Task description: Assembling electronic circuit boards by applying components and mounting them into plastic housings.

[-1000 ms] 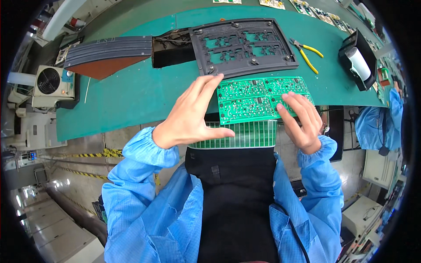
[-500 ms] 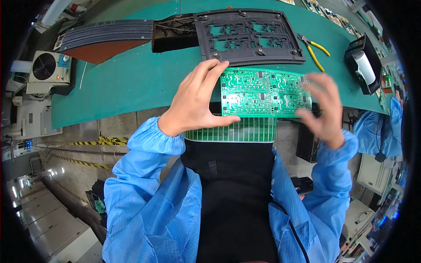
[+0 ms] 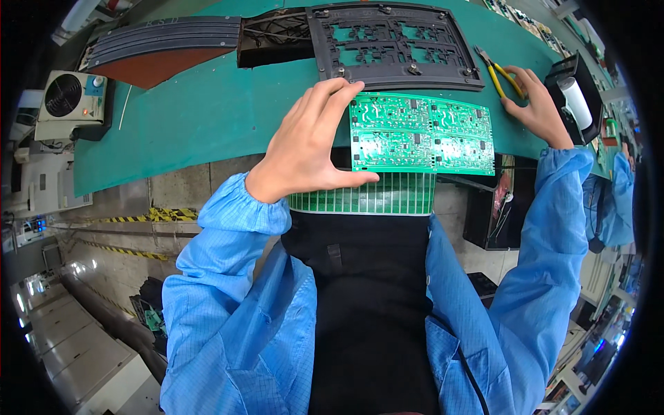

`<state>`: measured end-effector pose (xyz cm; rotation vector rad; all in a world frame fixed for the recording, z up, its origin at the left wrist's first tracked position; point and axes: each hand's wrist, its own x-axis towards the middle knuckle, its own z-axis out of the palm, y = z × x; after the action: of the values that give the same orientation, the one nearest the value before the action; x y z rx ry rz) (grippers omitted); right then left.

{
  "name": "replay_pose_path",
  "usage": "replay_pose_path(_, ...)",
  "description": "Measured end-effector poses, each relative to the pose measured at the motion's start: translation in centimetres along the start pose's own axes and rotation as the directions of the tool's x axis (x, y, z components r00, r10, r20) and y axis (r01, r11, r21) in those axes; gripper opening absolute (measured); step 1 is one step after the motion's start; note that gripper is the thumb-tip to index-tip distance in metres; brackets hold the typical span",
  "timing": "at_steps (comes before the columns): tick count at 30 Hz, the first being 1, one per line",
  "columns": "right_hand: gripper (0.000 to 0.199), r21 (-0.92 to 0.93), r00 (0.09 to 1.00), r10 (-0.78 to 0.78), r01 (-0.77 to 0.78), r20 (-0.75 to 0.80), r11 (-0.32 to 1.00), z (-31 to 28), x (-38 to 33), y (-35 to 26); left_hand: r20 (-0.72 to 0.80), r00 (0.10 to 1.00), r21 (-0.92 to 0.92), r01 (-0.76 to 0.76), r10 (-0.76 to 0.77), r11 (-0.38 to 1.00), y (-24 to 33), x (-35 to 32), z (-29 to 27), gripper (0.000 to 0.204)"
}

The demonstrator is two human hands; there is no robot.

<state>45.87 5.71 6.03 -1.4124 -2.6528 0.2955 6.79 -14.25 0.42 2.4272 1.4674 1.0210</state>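
Observation:
My left hand [image 3: 304,145] grips the left end of a green circuit board panel [image 3: 423,133], thumb at its lower edge and fingers at its upper corner. The panel is populated with small components and held tilted over the near table edge. At the right, my right hand [image 3: 538,107] has thumb and fingers around the yellow handles of a pair of side cutters [image 3: 495,71], whose jaws point away from me on the table.
A black fixture frame [image 3: 394,81] with cutouts lies behind the panel on the green table mat [image 3: 187,124]. Far left stand a fan unit [image 3: 69,104] and a dark ribbed block [image 3: 166,41]. A black holder with a white roll [image 3: 574,104] stands right.
My right hand has left the panel's right side and moved right and away to the side cutters. My left hand still holds the panel.

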Motion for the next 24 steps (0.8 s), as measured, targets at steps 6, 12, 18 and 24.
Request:
replay_pose_path(6, 0.053, -0.224, 0.993, -0.077, 0.054, -0.092, 0.973, 2.2, 0.8, 1.1, 0.017, 0.999, -0.06, 0.052, -0.052, 0.997, 0.1, -0.2, 0.2, 0.114)
replay_pose_path(12, 0.048, 0.432, 0.967, 0.238, -0.176, -0.093, 0.884, 2.3, 1.0, 3.8, 0.014, 0.999, -0.079, 0.034, -0.033, 0.996, 0.1, 0.2, 0.2, 0.113)
replay_pose_path(18, 0.061, 0.704, 0.921, 0.378, -0.204, -0.098, 0.68, 0.8, 0.0, -2.2, 0.022, 0.999, -0.063, 0.036, -0.035, 0.997, 0.0, 0.4, 0.4, 0.111)
replay_pose_path(24, 0.057, 0.788, 0.983, 0.158, -0.169, 0.093, 0.592, 0.3, -0.1, -7.4, -0.008, 1.0, -0.001, 0.008, -0.008, 1.0, 0.0, 0.1, 0.0, 0.106)
